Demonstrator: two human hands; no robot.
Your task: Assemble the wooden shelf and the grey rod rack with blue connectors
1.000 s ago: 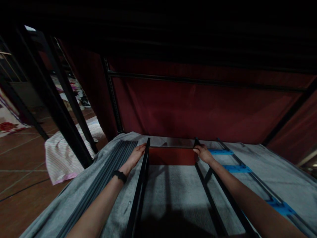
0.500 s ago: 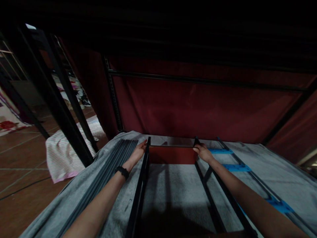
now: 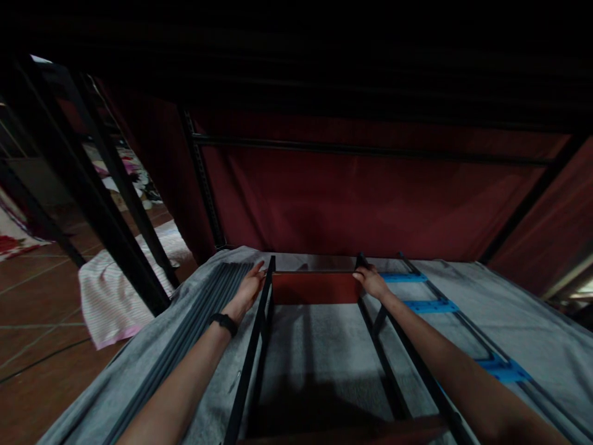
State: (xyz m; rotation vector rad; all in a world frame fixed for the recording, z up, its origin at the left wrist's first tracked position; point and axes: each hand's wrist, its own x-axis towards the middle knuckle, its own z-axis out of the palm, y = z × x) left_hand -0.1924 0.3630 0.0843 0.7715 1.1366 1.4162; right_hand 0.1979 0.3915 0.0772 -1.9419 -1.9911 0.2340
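Here, left hand (image 3: 249,289) flat against left rail (image 3: 250,352), right hand's (image 3: 370,283) grip around right rail (image 3: 393,364).

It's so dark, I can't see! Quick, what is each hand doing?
Left hand: open, flat against the left black rail.
Right hand: curled on the right black rail, beside the red panel.

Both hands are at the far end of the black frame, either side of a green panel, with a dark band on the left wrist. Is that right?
Not quite: in the head view the panel between the left hand and right hand is red-brown, not green. The rest stands: both hands are at the far end of the black frame, and a dark band is on the left wrist.
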